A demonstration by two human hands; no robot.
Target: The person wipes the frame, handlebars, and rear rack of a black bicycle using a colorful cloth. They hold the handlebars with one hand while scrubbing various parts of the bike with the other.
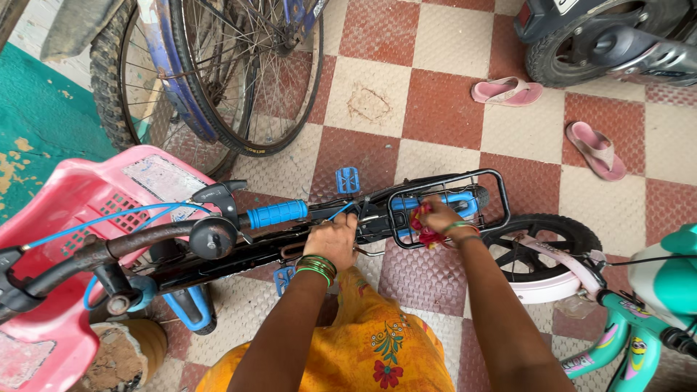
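- At the left edge of the frame a pink plastic basket (80, 196) sits at the front of a small bicycle, beside its black handlebar (109, 250) with a blue grip (276, 213); the bicycle lies tipped over, so its frame runs across the middle of the frame.
- The left hand (332, 239) is clenched around the black frame (239, 255) at mid-frame, which looks like a bracing hold that keeps the bicycle steady.
- The right hand (439, 216) reaches inside the black rear carrier rack (449, 207) and grips a red cloth (427, 231), pressed against the blue tube there, apparently to wipe it.
- A small black rear tyre (546, 236) shows just right of the rack.
- A teal child's bicycle (639, 319) stands at the lower right.
- The floor (435, 101) is a red and cream chequered tile; two pink sandals (507, 91) lie apart at the upper right, near a scooter's wheel (573, 43).
- Large spoked wheels (239, 80) lean at the upper left.
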